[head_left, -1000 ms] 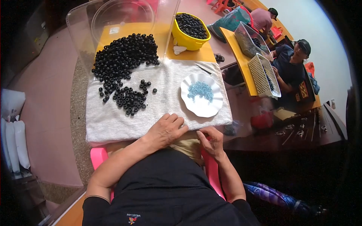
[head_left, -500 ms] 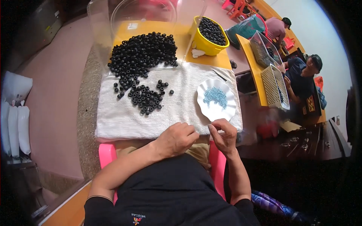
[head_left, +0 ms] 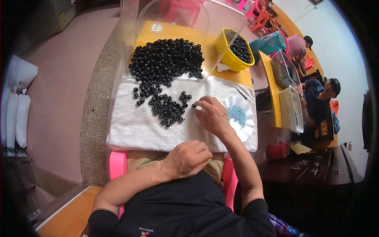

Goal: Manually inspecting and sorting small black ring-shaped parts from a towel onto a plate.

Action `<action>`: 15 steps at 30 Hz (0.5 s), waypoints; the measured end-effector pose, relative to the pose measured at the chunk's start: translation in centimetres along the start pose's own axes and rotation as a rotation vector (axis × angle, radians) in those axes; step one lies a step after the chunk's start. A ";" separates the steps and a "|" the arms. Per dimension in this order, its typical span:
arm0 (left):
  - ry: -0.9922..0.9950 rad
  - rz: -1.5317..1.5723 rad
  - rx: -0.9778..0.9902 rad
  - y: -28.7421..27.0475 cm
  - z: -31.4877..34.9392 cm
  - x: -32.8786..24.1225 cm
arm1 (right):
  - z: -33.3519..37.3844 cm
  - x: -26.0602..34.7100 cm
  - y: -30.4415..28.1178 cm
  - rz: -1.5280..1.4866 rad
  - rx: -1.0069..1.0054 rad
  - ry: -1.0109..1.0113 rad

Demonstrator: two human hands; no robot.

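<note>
While the fingertips of the right hand (head_left: pixel 212 114) touch 1 black bead (head_left: pixel 194 105) on the white towel (head_left: pixel 134 128), I can't tell whether they grip it; the left hand (head_left: pixel 190 158) curls above the lap, its palm hidden. Left of that bead lies a loose cluster (head_left: pixel 167 111), and rightward a scalloped dish (head_left: pixel 248 131) holds blue pieces (head_left: pixel 237 115).
</note>
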State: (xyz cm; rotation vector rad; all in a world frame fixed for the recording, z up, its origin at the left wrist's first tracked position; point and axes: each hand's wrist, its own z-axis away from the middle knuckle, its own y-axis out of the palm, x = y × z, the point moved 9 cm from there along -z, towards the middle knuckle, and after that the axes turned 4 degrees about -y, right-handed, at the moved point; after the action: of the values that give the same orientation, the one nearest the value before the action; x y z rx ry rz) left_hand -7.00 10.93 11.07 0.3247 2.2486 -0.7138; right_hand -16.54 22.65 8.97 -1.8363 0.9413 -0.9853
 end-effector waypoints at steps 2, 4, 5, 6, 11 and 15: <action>-0.004 0.022 -0.010 -0.3 0.0 -0.1 | -0.3 -0.6 1.2 0.000 0.054 0.042; -0.007 0.038 -0.018 -0.4 0.0 -0.1 | -0.4 -1.1 2.3 -0.018 0.090 0.041; -0.022 0.067 -0.028 -0.5 0.0 0.1 | -0.4 -1.1 2.5 -0.018 0.091 0.037; -0.037 0.096 -0.037 -0.5 0.0 0.3 | -0.3 -1.1 2.5 -0.023 0.086 0.027; -0.280 0.250 -0.134 -1.3 0.1 2.8 | 0.9 -1.0 1.1 -0.112 -0.025 -0.016; -0.696 0.559 -0.277 -1.7 2.0 7.6 | 2.7 0.2 -1.5 -0.448 -0.135 0.109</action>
State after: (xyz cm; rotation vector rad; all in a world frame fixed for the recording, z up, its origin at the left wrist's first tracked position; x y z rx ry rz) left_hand -11.83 8.51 5.11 0.4569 1.4632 -0.1633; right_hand -13.74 23.85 9.46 -2.1807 0.6829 -1.3293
